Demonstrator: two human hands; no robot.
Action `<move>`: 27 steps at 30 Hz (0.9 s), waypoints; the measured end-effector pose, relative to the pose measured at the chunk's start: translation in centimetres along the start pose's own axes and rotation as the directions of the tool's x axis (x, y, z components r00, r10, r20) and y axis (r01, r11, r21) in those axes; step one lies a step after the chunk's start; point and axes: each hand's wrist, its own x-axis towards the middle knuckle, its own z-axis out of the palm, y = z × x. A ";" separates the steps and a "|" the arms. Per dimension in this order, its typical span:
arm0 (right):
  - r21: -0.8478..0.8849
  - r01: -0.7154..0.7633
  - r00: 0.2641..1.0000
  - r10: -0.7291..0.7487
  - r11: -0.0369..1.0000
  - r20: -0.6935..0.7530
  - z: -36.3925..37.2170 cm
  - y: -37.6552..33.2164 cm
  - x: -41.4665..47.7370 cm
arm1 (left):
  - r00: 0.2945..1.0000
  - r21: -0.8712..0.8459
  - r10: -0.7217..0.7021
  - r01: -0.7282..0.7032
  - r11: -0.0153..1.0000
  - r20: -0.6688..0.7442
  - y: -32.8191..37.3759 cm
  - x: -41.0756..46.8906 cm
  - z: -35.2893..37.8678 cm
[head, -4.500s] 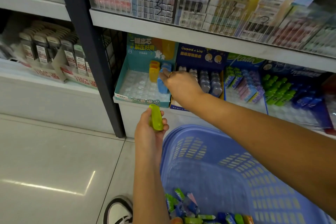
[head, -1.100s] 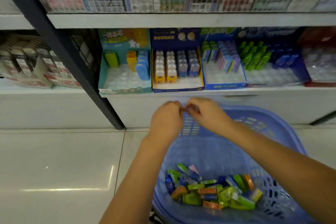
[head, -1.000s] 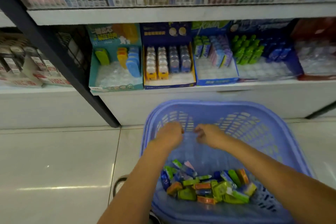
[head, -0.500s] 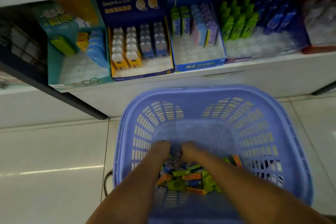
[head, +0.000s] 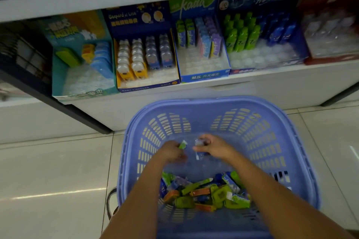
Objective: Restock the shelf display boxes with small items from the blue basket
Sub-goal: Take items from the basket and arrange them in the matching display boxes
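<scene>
while left hand (head: pixel 171 152) grips green item (head: pixel 182 144), right hand (head: pixel 212 147) grips packet (head: pixel 200 142).

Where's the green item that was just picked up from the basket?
In the head view, the green item is pinched in the left hand, above the blue basket, just left of the right hand.

Basket (head: pixel 291 153) slotted plastic; floor (head: pixel 48 170) glossy tile.

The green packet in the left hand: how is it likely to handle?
Probably light: the left hand holds the green packet by the fingertips alone. Its glossy wrapper could be slippery. Likely stiff enough to stand, like the green one in the teal box.
</scene>
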 end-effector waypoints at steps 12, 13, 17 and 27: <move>0.076 0.401 0.891 -0.370 0.913 -0.262 -0.7 -10.5 -7.0 | 0.891 -0.578 0.436 -0.422 0.699 -0.125 4.2 -8.4 -1.3; 0.042 0.420 0.876 -0.392 0.907 -0.282 -0.9 -11.2 -7.4 | 0.884 -0.583 0.442 -0.441 0.682 -0.152 4.4 -8.8 -1.7; -0.040 0.476 0.816 -0.457 0.879 -0.354 -1.7 -14.9 -8.8 | 0.840 -0.634 0.481 -0.517 0.575 -0.250 5.1 -10.1 -2.7; -0.596 0.487 0.557 -0.752 0.639 -0.351 -2.7 -24.5 -4.5 | 0.776 -0.648 0.424 -0.626 0.434 -0.466 4.3 -10.7 -7.5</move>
